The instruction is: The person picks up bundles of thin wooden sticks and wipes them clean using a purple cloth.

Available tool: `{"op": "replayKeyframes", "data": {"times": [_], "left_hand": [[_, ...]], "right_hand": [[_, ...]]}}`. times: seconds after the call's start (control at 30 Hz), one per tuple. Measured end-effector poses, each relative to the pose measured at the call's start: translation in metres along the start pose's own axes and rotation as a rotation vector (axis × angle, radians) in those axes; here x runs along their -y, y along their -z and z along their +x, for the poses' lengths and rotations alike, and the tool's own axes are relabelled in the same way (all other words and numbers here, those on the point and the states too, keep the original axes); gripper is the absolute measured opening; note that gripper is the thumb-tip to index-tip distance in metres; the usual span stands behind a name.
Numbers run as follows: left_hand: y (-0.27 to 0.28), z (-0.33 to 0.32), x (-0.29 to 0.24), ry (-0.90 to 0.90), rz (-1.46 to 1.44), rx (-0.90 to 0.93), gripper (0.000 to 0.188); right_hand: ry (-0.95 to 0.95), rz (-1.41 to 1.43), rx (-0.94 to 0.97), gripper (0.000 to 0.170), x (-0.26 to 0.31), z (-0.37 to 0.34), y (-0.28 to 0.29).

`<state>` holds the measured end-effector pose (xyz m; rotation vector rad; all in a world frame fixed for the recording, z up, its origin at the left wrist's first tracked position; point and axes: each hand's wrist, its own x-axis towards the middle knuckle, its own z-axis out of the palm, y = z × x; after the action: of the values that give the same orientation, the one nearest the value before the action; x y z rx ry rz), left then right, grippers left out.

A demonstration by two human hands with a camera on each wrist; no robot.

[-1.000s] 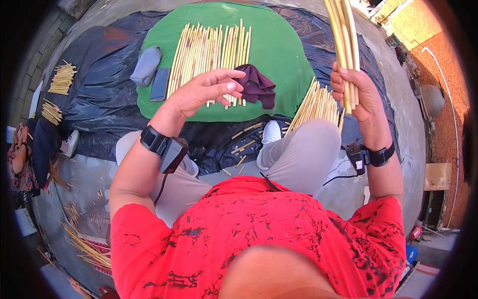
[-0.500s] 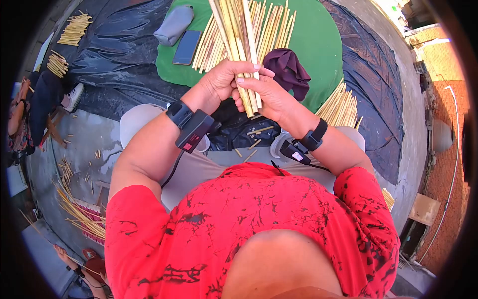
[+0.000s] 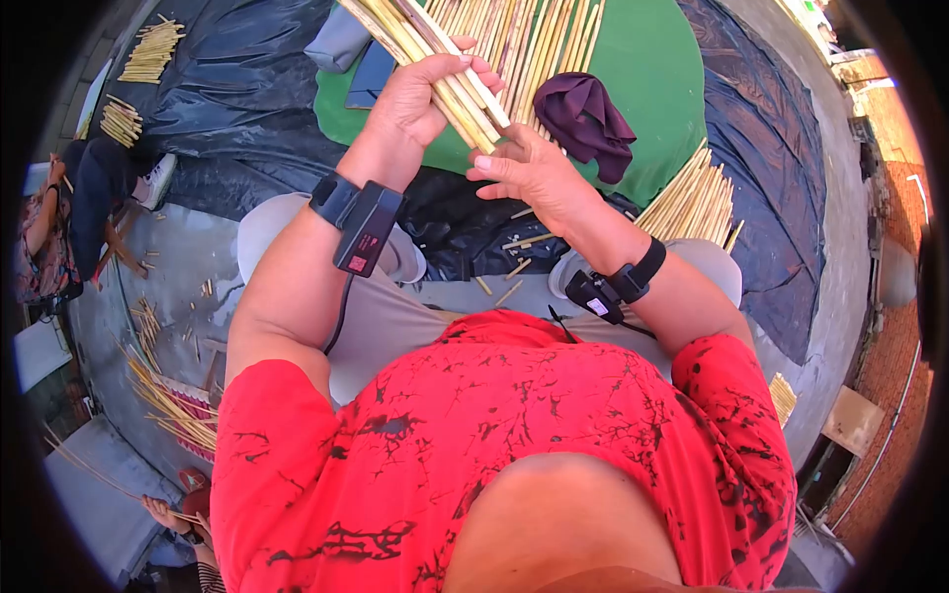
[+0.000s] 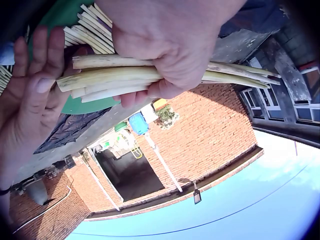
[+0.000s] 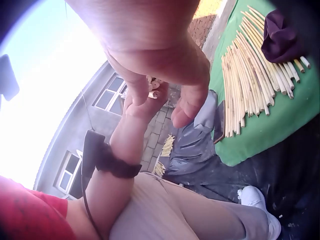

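Note:
A bundle of pale yellow stalks (image 3: pixel 443 87) slants up to the left in the head view, gripped near its lower end by my left hand (image 3: pixel 410 104). In the left wrist view my left hand (image 4: pixel 167 45) curls round the stalks (image 4: pixel 112 80). My right hand (image 3: pixel 534 176) is beside the cut ends with its fingers extended; whether it touches them is unclear. The right wrist view has my right hand (image 5: pixel 150 50) close by, partly covering the stalk ends (image 5: pixel 154 87). Behind, a row of stalks (image 3: pixel 550 49) lies on a green cloth (image 3: pixel 662 89).
A dark purple cloth (image 3: pixel 585 124), a grey pouch (image 3: pixel 339 42) and a phone (image 3: pixel 370 77) lie on the green cloth. Another stalk pile (image 3: pixel 692 203) is at the right, on black sheeting (image 3: pixel 766 178). At the left, another person's legs (image 3: pixel 99 193) show.
The bundle went from my right hand to my left, with both hands on it half a second ago. Now it tilts left, and my right hand has loosened its grip.

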<state>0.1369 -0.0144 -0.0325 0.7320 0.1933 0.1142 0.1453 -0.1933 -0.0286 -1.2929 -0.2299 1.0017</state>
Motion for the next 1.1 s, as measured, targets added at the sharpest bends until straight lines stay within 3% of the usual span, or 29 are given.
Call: {"op": "replayKeyframes", "data": {"times": [0.23,0.43,0.5,0.57,0.63,0.67,0.73,0.77,0.8,0.9,0.97,1.1], "left_hand": [[-0.011,0.004,0.010,0.061,-0.003,0.029,0.030],[-0.019,-0.005,0.028,0.135,-0.060,0.102,0.031],[-0.015,-0.010,0.032,0.179,-0.016,0.087,0.030],[-0.016,0.001,0.017,0.168,0.067,0.129,0.029],[-0.018,-0.004,0.021,0.226,0.164,0.128,0.026],[-0.022,-0.016,0.029,0.292,0.236,0.107,0.025],[-0.025,-0.026,0.042,0.376,0.288,0.216,0.023],[-0.028,-0.032,0.049,0.462,0.319,0.259,0.022],[-0.030,-0.034,0.051,0.446,0.347,0.214,0.023],[-0.035,-0.060,0.061,0.653,0.245,0.434,0.024],[-0.035,-0.058,0.065,0.735,0.143,0.561,0.023],[-0.031,-0.059,0.069,0.799,0.001,0.664,0.026]], "right_hand": [[-0.017,-0.179,0.071,0.029,-0.004,-0.005,0.008],[-0.093,-0.199,0.070,0.028,-0.002,-0.010,0.011],[-0.177,-0.443,0.171,0.026,0.000,-0.010,0.023],[-0.116,-0.626,0.233,0.028,0.007,0.012,0.044],[0.084,-0.303,-0.155,0.032,0.011,0.019,0.052],[0.125,-0.087,-0.177,0.035,0.022,0.018,0.054],[0.229,0.312,-0.076,0.036,0.036,0.018,0.051],[0.249,0.312,-0.106,0.036,0.036,0.017,0.051],[0.216,0.386,0.010,0.041,0.032,0.026,0.043],[0.150,0.515,0.152,0.046,0.031,0.019,0.045],[0.171,0.543,0.142,0.045,0.034,0.009,0.048],[0.187,0.611,0.079,0.027,0.028,0.012,0.040]]}}
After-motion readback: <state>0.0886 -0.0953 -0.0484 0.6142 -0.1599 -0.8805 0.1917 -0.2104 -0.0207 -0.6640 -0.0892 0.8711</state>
